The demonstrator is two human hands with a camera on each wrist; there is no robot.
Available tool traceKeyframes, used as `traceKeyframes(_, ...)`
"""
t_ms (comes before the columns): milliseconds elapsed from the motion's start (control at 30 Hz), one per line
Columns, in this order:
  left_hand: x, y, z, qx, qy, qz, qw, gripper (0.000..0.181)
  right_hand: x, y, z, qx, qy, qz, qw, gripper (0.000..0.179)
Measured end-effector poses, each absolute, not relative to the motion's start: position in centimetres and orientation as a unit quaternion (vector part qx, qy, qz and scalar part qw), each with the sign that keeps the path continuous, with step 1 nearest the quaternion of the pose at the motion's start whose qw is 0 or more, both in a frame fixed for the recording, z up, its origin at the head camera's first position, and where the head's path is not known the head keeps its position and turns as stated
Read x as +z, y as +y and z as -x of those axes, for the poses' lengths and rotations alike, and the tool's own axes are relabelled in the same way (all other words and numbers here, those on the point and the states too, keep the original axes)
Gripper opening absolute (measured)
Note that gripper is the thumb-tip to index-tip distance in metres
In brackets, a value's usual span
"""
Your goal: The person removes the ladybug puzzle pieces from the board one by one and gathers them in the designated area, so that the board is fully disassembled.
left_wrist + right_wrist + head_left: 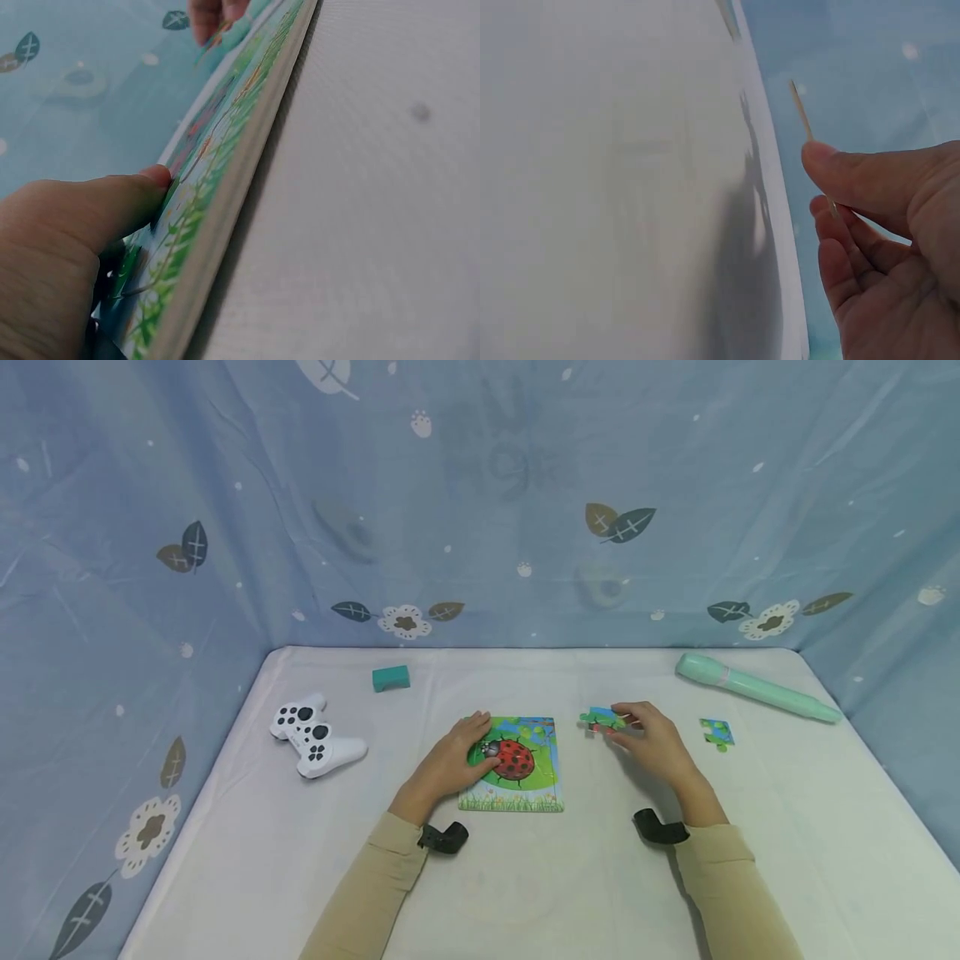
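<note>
A square jigsaw puzzle (517,764) with a red ladybug picture lies in the middle of the white table. My left hand (452,758) rests on its left side, fingers over the upper left part and thumb pointing toward the ladybug. In the left wrist view that thumb (124,202) lies on the printed surface of the puzzle (240,105). To the right, my right hand (654,745) pinches a puzzle piece (602,719) between thumb and fingers, raised above the table. The right wrist view shows the piece (801,109) edge-on, held at the thumb tip.
Another loose puzzle piece (717,732) lies right of my right hand. Behind it is a mint-green wand-like object (765,688). On the left sit a white game controller (317,737) and a teal block (391,678). A patterned blue curtain (480,510) encloses the table's back and sides.
</note>
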State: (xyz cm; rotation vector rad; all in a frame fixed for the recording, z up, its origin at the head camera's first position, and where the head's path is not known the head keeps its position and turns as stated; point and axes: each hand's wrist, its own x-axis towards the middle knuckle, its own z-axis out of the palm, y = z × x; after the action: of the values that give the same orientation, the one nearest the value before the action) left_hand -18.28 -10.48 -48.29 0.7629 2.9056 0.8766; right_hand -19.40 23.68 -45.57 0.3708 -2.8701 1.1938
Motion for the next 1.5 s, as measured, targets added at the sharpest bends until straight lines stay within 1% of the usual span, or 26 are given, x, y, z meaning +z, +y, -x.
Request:
traceKeyframes(100, -48.3, -10.5, 18.3, 0.279, 0.928, -0.246, 0.007, 0.070, -45.7, 25.8, 19.2, 0.376, -0.920, -0.110, -0.005, 0.045)
traceKeyframes(267, -48.4, -10.5, 18.3, 0.277, 0.929, -0.245, 0.007, 0.070, -45.8, 28.7, 19.2, 0.367, -0.923, -0.113, -0.001, 0.046)
traceKeyframes(400, -48.4, -10.5, 18.3, 0.281, 0.928, -0.243, 0.005, 0.069, -45.6, 30.4, 19.2, 0.352, -0.930, -0.109, 0.001, 0.047)
traceKeyframes(567, -48.3, -10.5, 18.3, 0.280, 0.929, -0.243, 0.006, 0.070, -45.3, 31.7, 19.2, 0.325, -0.941, -0.095, -0.012, 0.046)
traceKeyframes(767, -48.6, -10.6, 18.5, 0.277, 0.929, -0.248, 0.001, 0.070, -45.5, 32.2, 19.5, 0.307, -0.947, -0.092, -0.026, 0.044)
traceKeyframes(1033, -48.7, -10.6, 18.5, 0.277, 0.929, -0.243, 0.006, 0.070, -45.6, 32.2, 19.6, 0.303, -0.947, -0.102, -0.016, 0.044)
traceKeyframes(1167, -48.7, -10.6, 18.5, 0.275, 0.931, -0.242, 0.008, 0.070, -45.7, 32.2, 19.7, 0.300, -0.948, -0.102, -0.020, 0.045)
traceKeyframes(1267, -48.7, -10.6, 18.6, 0.271, 0.931, -0.244, 0.011, 0.070, -45.7, 32.2, 19.6, 0.301, -0.948, -0.095, -0.026, 0.047)
traceKeyframes(1500, -48.6, -10.7, 18.5, 0.277, 0.929, -0.245, 0.014, 0.070, -45.0, 31.3, 19.1, 0.326, -0.942, -0.064, -0.040, 0.058)
